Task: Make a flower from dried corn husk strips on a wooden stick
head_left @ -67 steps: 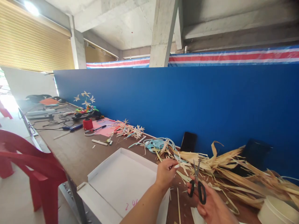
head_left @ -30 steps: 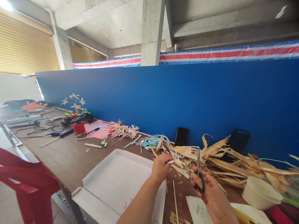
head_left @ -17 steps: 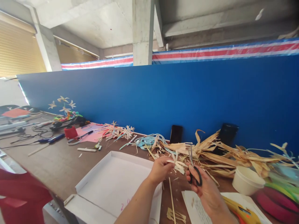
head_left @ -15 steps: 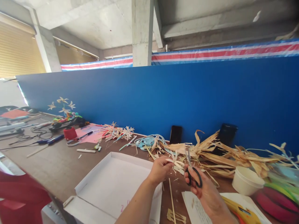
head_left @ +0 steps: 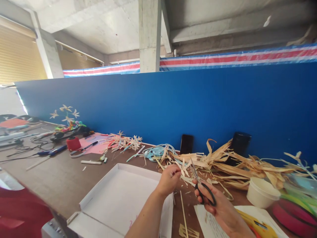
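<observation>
My left hand (head_left: 168, 180) is closed in a pinch on a small pale dried-leaf flower piece (head_left: 183, 169), held just above the table. My right hand (head_left: 218, 206) grips black-handled scissors (head_left: 201, 188), fingers through the loops, blades pointing up and left with their tips right beside the flower piece. A heap of dried corn husks (head_left: 230, 165) lies just behind both hands.
An open white cardboard box (head_left: 123, 195) lies to the left on the brown table (head_left: 61, 178). A white cup (head_left: 261, 191), a yellow glue gun (head_left: 255, 224), paper sheet, two dark phones against the blue partition (head_left: 173, 105), finished husk flowers (head_left: 126, 142), a red spool (head_left: 73, 143) and cables lie around.
The camera has swung right and slightly down. The scissors tilted from upright toward the left, their tips closing in on the flower piece in my left hand.
</observation>
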Demonstrator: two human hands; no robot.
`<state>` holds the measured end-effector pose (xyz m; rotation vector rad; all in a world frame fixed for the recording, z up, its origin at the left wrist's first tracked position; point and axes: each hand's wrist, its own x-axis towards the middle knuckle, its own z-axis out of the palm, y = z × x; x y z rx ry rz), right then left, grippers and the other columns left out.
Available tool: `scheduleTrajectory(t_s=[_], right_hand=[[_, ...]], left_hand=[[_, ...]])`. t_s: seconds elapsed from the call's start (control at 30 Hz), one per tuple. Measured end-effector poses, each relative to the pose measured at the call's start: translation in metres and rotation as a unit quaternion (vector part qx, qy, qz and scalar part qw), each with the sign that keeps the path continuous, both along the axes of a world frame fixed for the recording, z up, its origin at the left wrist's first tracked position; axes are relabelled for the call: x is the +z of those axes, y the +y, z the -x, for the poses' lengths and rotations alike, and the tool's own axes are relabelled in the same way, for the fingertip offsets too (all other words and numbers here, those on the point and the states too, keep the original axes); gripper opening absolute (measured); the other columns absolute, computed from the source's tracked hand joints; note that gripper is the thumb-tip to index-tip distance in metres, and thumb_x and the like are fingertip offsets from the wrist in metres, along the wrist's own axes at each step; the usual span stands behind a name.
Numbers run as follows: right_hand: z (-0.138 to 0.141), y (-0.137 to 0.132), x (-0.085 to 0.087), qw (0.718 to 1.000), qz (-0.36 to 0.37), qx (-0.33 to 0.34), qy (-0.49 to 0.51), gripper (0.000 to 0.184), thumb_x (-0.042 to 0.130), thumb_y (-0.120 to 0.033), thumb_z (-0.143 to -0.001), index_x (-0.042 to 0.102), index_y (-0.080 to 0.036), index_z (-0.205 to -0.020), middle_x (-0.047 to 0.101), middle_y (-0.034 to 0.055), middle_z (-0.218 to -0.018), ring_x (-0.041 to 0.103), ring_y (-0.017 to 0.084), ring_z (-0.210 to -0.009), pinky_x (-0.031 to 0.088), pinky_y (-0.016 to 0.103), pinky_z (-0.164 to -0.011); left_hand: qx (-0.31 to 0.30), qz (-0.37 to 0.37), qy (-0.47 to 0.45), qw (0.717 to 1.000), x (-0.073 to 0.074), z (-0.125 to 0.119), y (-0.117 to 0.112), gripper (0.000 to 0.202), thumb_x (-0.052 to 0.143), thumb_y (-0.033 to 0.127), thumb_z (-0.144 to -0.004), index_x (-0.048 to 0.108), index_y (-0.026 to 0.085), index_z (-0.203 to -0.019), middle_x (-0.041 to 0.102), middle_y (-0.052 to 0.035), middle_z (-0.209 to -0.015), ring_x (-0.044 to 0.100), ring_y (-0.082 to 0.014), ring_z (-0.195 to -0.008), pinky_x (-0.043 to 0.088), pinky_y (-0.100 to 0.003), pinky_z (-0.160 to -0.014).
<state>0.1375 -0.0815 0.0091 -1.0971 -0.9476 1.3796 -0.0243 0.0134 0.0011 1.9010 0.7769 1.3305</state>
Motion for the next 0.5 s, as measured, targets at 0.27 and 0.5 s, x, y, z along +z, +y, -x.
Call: scheduleTrajectory(t_s=[0.27,0.5], right_hand=[[-0.0032,0.0002,0.0006,0.999,0.02,-0.012,-0.031,0.034,0.066,-0.037,-0.07,0.062,-0.019,-0.099,0.058,0.0018,-0.07,0.047,0.009,-0.056,0.019,0.015,-0.035],[-0.002,0.0003,-0.0011,0.998,0.017,-0.024,-0.047,0.035,0.066,-0.039,-0.069,0.062,-0.021,-0.099,0.058,0.0004,-0.069,0.047,0.009,-0.056,0.02,0.016,-0.037]], left_hand=[[0.02,-0.045,0.024,0.998,-0.0015,0.0024,0.0026,0.016,0.047,0.013,-0.076,0.06,0.016,-0.069,0.056,-0.0019,-0.073,0.049,-0.0141,-0.077,0.037,-0.024,-0.073],[0.037,-0.047,0.02,0.998,0.0011,0.002,0.0006,0.012,0.05,0.016,-0.076,0.062,0.017,-0.074,0.059,-0.0029,-0.078,0.051,-0.0148,-0.079,0.038,-0.025,-0.076]])
